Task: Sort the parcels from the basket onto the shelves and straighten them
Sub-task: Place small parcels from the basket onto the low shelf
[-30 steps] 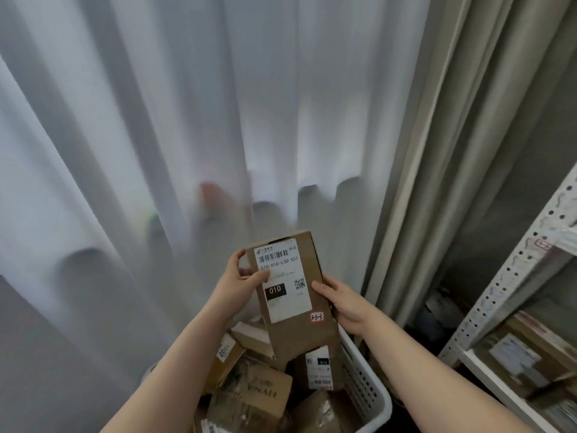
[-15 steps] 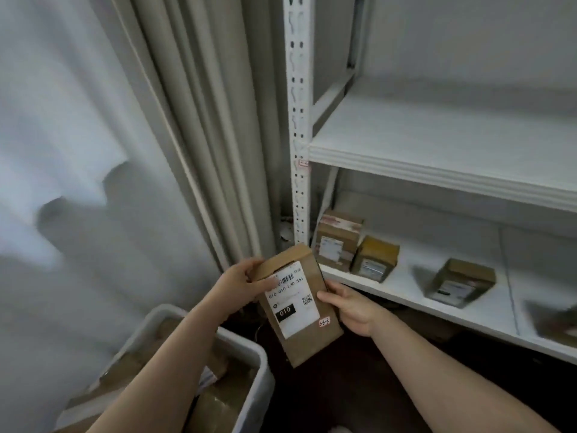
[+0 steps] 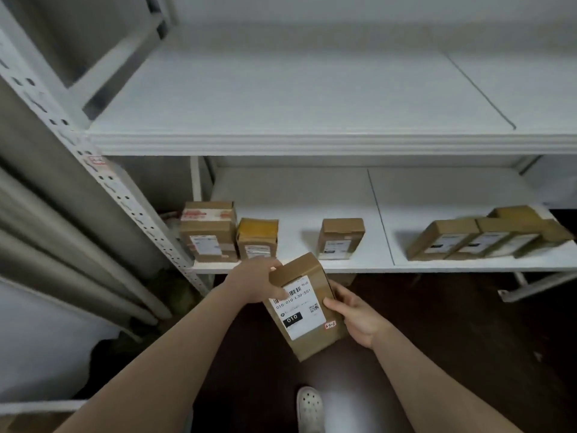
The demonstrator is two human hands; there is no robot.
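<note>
I hold a brown cardboard parcel [image 3: 307,307] with a white label marked 010, tilted, in front of the lower shelf [image 3: 312,265]. My left hand [image 3: 254,284] grips its upper left edge with the thumb over the label. My right hand [image 3: 354,317] grips its right side. On the lower shelf stand three parcels at the left: a taped one [image 3: 208,231], a yellow-topped one [image 3: 257,239] and a small one [image 3: 340,237]. Several flat parcels [image 3: 480,237] lie in a row at the right. The basket's white rim [image 3: 40,406] shows at the bottom left.
A bare upper shelf [image 3: 296,142] juts out above the lower one. A white perforated upright [image 3: 125,198] and grey curtains [image 3: 46,245] stand at the left. The floor is dark; my white shoe [image 3: 309,407] is below the parcel.
My view has swung right from the curtain and basket to face the shelves. Both hands carried the parcel away from the basket toward the lower shelf's front edge.
</note>
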